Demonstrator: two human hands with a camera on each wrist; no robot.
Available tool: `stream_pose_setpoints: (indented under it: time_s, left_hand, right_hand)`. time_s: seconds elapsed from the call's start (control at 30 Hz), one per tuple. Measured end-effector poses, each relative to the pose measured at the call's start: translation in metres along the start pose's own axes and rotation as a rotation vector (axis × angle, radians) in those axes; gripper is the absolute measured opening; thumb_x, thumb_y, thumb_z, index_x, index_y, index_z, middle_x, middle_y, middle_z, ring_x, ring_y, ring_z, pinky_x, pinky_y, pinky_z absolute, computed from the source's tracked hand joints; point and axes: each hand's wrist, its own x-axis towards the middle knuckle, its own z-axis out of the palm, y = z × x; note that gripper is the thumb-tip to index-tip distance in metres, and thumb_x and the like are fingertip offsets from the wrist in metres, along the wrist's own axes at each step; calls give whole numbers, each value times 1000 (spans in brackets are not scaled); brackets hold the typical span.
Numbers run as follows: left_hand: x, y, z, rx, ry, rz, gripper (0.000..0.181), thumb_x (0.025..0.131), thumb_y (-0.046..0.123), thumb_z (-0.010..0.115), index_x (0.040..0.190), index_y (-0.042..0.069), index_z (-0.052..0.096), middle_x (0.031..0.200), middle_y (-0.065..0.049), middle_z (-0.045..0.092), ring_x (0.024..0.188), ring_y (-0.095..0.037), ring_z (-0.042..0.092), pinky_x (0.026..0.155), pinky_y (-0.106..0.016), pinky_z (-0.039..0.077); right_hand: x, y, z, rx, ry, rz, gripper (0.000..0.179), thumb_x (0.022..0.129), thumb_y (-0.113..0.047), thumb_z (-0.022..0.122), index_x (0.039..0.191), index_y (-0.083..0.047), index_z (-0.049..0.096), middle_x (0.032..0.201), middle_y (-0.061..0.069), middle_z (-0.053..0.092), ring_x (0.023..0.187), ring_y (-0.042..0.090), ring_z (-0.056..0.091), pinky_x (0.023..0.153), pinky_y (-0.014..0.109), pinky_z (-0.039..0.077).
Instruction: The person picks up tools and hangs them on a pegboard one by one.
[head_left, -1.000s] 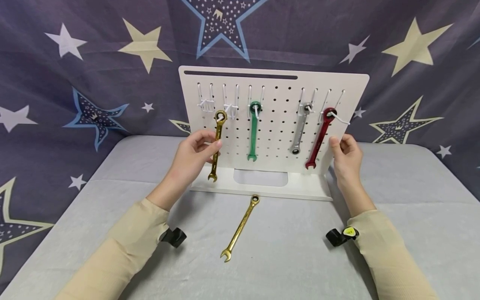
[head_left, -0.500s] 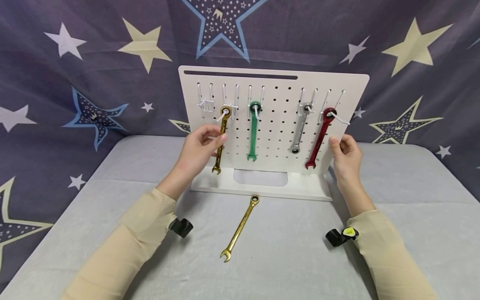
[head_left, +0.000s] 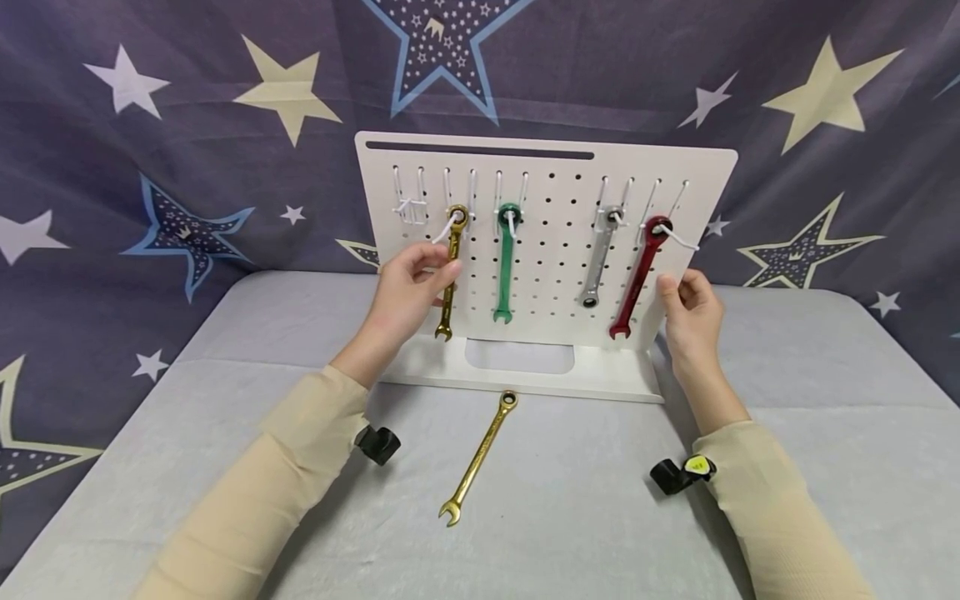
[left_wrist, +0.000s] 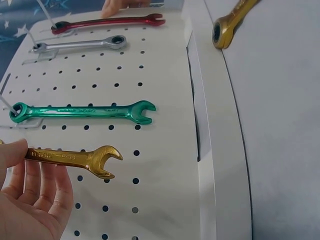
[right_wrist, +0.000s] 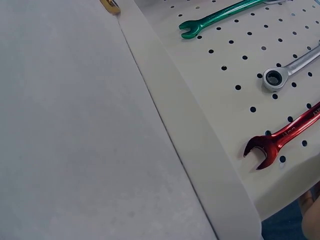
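Observation:
My left hand [head_left: 405, 293] pinches a dark gold ratcheting combination wrench [head_left: 447, 310] between thumb and fingers. Its ring end is around a white hook on the pegboard's left part, and its open jaw hangs downward. In the left wrist view, the thumb lies across the wrench shank [left_wrist: 65, 157]. The white pegboard [head_left: 667, 171] stands upright, and my right hand [head_left: 693, 321] grips its right edge with the thumb in front; the fingertips behind are hidden. Green [head_left: 505, 275], silver [head_left: 600, 258] and red [head_left: 637, 279] wrenches hang from other hooks.
A second gold wrench [head_left: 480, 457] lies on the grey tabletop [head_left: 577, 483] in front of the board's base ledge [head_left: 615, 379]. At the far left of the board, one hook [head_left: 410, 208] bears no wrench. A star-patterned cloth [head_left: 615, 75] hangs behind.
My left hand has moved right and slightly up with the dark gold wrench, whose ring has slid farther back along its hook toward the board. The right hand holds still.

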Motion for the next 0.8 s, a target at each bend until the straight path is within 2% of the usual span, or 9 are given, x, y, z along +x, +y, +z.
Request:
stream_pose_setpoints:
  time_s: [0.37, 0.57, 0.8]
  left_hand:
    - [5, -6, 4, 3, 13, -17, 27, 96, 9, 66, 118, -5, 59, 107, -12, 64, 73, -4, 58, 64, -22, 52]
    - [7, -9, 4, 8, -2, -15, 28, 97, 8, 65, 120, -7, 58, 108, -13, 63, 77, -4, 58, 70, -23, 51]
    - [8, -13, 3, 14, -5, 0, 28, 96, 2, 63, 119, -12, 57, 102, -13, 63, 78, -3, 54, 71, -16, 46]
  right_hand:
    - [0, 1, 0, 11, -1, -7, 7, 91, -15, 71, 89, -11, 66, 78, -10, 67, 74, 4, 56, 70, 17, 44]
    - [0, 1, 0, 7, -1, -12, 8, 90, -17, 71, 88, -13, 65, 78, -10, 66, 73, 4, 56, 69, 17, 44]
    - [0, 1, 0, 11, -4, -9, 8, 90, -17, 71, 88, -12, 65, 78, -10, 66, 73, 4, 55, 69, 17, 44]
